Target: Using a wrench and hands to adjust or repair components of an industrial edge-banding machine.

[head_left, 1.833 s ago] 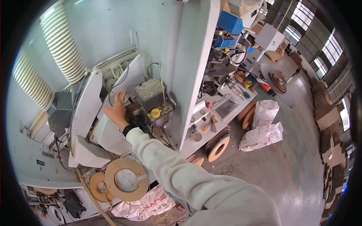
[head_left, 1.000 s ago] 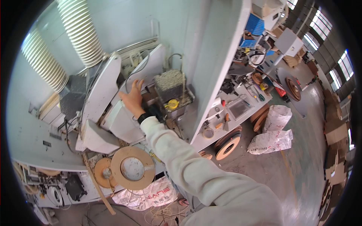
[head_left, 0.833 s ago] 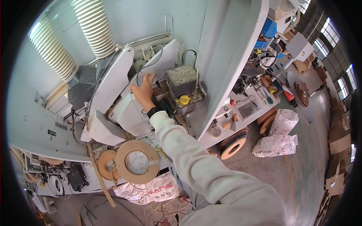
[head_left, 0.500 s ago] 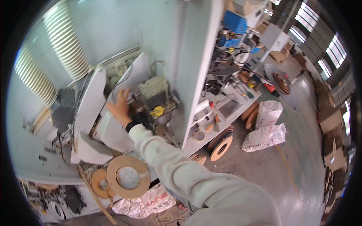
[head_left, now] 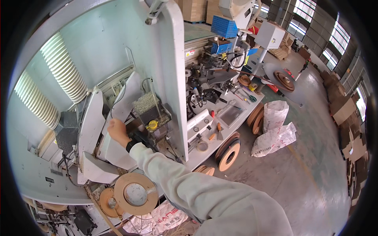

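Your right hand (head_left: 118,131) is at the white cover (head_left: 117,154), touch unclear | grip: fingers curled, can't tell if holding anything; left hand unseen | cover: lower left of the yellow cap (head_left: 152,125) | progress: nothing visibly finished; what's left can't be told

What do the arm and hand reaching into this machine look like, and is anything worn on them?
The right arm wears a loose, creased, pale grey long sleeve, with no markings visible on it. A black band circles the wrist. The right hand wears no glove. The left hand is out of view.
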Demonstrator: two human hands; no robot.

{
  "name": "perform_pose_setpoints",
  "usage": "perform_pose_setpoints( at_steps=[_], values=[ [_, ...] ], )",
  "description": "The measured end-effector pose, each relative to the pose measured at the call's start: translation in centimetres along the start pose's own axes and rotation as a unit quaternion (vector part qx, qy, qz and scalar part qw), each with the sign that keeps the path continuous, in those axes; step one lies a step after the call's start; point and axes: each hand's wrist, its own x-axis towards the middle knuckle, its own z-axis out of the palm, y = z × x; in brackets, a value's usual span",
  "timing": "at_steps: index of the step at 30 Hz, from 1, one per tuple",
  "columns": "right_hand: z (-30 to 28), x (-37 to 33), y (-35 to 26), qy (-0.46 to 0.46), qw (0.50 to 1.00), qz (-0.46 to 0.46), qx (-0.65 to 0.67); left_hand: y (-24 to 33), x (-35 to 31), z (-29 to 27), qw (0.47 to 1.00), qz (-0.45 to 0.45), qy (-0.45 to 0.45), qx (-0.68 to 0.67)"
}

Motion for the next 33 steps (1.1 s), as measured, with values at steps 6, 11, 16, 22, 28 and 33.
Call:
perform_pose_setpoints(
  at_steps=[6,11,16,22,28,33],
  values=[
    [-3.3,-13.9,-6.7,-0.234,0.960,-0.149,0.034,5.0,-0.9,-3.4,0.994,0.106,0.015,0.009],
    [-12.6,-27.9,-9.7,-0.526,0.843,-0.112,0.024,6.4,0.9,-2.8,0.979,0.200,0.023,0.027],
    [-14.8,-36.3,-4.3,-0.571,0.818,0.012,0.059,7.3,-0.4,3.3,0.980,0.143,-0.113,-0.078],
    [-14.6,-32.0,-3.4,-0.674,0.726,-0.118,-0.065,4.0,-4.1,5.4,0.981,0.158,-0.111,0.021],
    [-8.1,-16.7,-6.4,-0.503,0.861,-0.070,-0.030,-4.9,-3.7,-2.9,0.996,0.091,0.020,0.016],
    [-4.2,-7.1,-6.6,-0.129,0.986,-0.060,-0.089,-15.7,-3.3,-9.8,0.965,-0.003,0.101,0.243]
  ],
)
